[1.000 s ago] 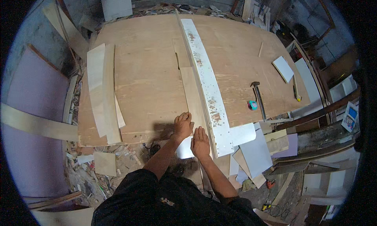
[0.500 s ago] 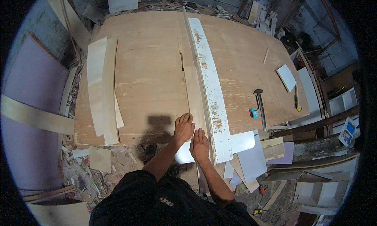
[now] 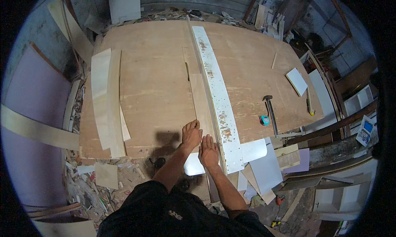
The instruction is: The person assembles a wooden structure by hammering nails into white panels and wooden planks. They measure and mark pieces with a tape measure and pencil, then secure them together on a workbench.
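Observation:
A pale plywood strip [image 3: 201, 101] lies on the large wooden tabletop [image 3: 148, 88], along the left side of a long raised guide with a white board [image 3: 215, 92]. My left hand [image 3: 192, 134] rests on the strip's near part by its left edge, fingers together and fairly flat. Just nearer and to the right, my right hand [image 3: 208, 152] lies flat on the strip with fingers stretched forward, beside the guide. Neither hand is wrapped round anything. A dark, narrow blade-like piece [image 3: 187, 71] stands out of the tabletop by the strip's far left corner.
Several long pale boards [image 3: 114, 101] lie at the table's left. To the right are a hammer [image 3: 271, 113], a teal tape measure [image 3: 264, 120] and a small white panel [image 3: 296, 81]. Wood scraps [image 3: 82, 183] litter the floor; board offcuts [image 3: 264, 167] lean near the front right.
The view has shifted slightly, so the tabletop appears lower. The strip's far end has crept slightly forward along the blade-like piece. Both hands keep nearly the same pose on the strip.

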`<state>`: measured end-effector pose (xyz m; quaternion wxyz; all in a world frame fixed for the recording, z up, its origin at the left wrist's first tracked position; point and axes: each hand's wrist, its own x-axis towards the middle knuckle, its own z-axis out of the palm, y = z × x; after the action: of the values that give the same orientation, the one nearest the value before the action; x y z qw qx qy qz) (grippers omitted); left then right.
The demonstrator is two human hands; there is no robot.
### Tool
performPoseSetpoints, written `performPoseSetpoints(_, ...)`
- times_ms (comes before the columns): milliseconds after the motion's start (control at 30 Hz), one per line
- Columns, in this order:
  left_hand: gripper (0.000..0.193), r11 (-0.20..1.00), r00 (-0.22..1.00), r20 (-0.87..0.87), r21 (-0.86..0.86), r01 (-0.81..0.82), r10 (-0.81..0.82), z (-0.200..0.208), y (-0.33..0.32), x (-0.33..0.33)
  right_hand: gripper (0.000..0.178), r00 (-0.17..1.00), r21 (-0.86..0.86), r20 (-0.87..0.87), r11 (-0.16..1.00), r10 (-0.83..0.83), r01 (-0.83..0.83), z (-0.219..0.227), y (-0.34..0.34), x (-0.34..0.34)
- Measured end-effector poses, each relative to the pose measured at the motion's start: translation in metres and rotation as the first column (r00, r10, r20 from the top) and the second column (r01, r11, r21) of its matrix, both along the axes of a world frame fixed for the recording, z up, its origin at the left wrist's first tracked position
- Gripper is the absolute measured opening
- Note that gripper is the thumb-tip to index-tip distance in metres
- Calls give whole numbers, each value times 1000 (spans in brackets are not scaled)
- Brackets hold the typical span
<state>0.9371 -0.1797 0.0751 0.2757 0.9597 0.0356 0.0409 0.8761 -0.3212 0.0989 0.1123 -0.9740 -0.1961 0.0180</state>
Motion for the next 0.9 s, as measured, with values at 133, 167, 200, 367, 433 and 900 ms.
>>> performPoseSetpoints(133, 59, 1000, 1000, 1, 3, -1, 1, 3, 1, 2, 58, 1000, 8, 4, 1000, -4, 3, 0, 1, 1)
performPoseSetpoints(167, 59, 1000, 1000, -23, 7, 4, -3, 3, 1, 2, 58, 1000, -15, -25, 1000, -13, 13, -1, 1, 1)
performPoseSetpoints(200, 59, 1000, 1000, -5, 4, 4, -4, 4, 1, 2, 58, 1000, 20, 8, 1000, -5, 5, -1, 1, 1)
performPoseSetpoints(367, 59, 1000, 1000, -26, 4, -9, 9, 5, 1, 3, 57, 1000, 71, 1, 997, -15, 15, -2, 1, 2)
performPoseSetpoints(433, 59, 1000, 1000, -8, 25, -3, 3, 5, 1, 4, 57, 1000, 61, 15, 998, -15, 14, -2, 2, 3)
performPoseSetpoints(900, 59, 1000, 999, -23, 15, -27, 27, 4, 3, 12, 59, 999, -18, -34, 1000, 1, -1, -2, 4, 13)
